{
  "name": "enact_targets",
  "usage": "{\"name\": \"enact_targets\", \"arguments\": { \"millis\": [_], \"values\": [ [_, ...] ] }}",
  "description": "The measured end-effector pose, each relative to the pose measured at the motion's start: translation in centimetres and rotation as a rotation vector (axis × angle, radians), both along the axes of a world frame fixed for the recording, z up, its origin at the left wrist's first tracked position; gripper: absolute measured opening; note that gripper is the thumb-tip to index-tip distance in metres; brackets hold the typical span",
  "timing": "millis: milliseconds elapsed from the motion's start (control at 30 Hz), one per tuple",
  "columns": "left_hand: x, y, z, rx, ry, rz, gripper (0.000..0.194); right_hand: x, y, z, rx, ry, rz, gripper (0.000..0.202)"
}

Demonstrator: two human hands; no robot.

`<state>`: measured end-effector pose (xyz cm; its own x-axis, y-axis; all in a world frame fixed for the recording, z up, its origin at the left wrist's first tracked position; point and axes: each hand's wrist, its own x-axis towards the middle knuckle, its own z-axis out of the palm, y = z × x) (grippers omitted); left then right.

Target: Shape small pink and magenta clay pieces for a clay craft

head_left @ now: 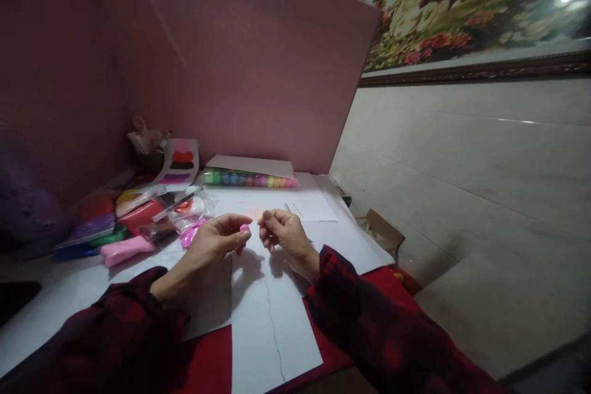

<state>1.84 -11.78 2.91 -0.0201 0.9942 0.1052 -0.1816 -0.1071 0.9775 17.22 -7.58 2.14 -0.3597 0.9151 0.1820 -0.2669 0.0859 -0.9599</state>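
My left hand (217, 237) pinches a small bright pink ball of modelling clay (244, 229) between thumb and fingertips. Just to its right, my right hand (284, 234) has thumb and forefinger pressed together; what is between them is too small to make out. Both hands hover over a white sheet of paper (286, 345). A thin dark wavy line (272, 320) runs down that sheet from below my fingers; I cannot tell whether it is drawn or a thread. Beside my left hand lies a brighter pink packet of clay (191, 234).
Coloured clay packets (143, 215) are heaped at the left, a light pink one (127, 250) in front. Behind are a clear pack of coloured balls (249, 180), a colour-swatch sheet (182, 163) and a pink board (258, 74). A cardboard box (383, 228) stands right of the red-covered table (207, 360).
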Motion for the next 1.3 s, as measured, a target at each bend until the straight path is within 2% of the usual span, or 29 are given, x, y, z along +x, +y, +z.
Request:
{"name": "enact_targets", "arguments": {
  "millis": [100, 233, 400, 533, 667, 767, 900, 1067, 1167, 1300],
  "values": [
    [-0.1, 0.0, 0.2, -0.017, 0.068, 0.017, 0.031, -0.1, 0.1, -0.1, 0.019, -0.016, -0.024, 0.046],
    [-0.1, -0.2, 0.2, -0.044, 0.019, -0.02, 0.037, -0.1, 0.2, -0.3, 0.052, -0.012, -0.023, 0.044],
    [-0.3, 0.2, -0.5, 0.003, -0.016, -0.015, 0.038, -0.1, 0.3, -0.5, 0.049, -0.041, -0.024, 0.044],
    [-0.4, 0.5, -0.9, -0.001, 0.009, 0.005, 0.032, -0.1, 0.3, -0.6, 0.068, -0.065, -0.064, 0.043],
    [-0.5, 0.4, -0.5, -0.05, 0.011, 0.025, 0.039, -0.2, 0.2, -0.8, 0.091, -0.106, -0.068, 0.04],
    [-0.6, 0.4, -0.4, -0.034, 0.019, 0.018, 0.04, -0.2, 0.0, -0.8, 0.16, -0.171, -0.079, 0.032],
    [-0.7, 0.6, -0.8, -0.036, -0.014, 0.035, 0.044, -0.3, -0.5, -0.6, 0.349, -0.248, -0.146, 0.013],
    [-0.8, 0.6, -1.0, -0.035, 0.011, 0.083, 0.036, -0.2, -1.1, -0.2, 0.516, -0.364, -0.224, 0.019],
    [-1.0, 0.8, -0.9, -0.016, 0.06, 0.109, 0.043, -0.1, -1.2, -0.3, 0.581, -0.39, -0.213, 0.019],
    [-1.7, 1.3, -0.9, 0.113, 0.145, 0.213, 0.047, 0.0, -0.9, -0.4, 0.599, -0.377, -0.261, 0.019]
  ]
}}
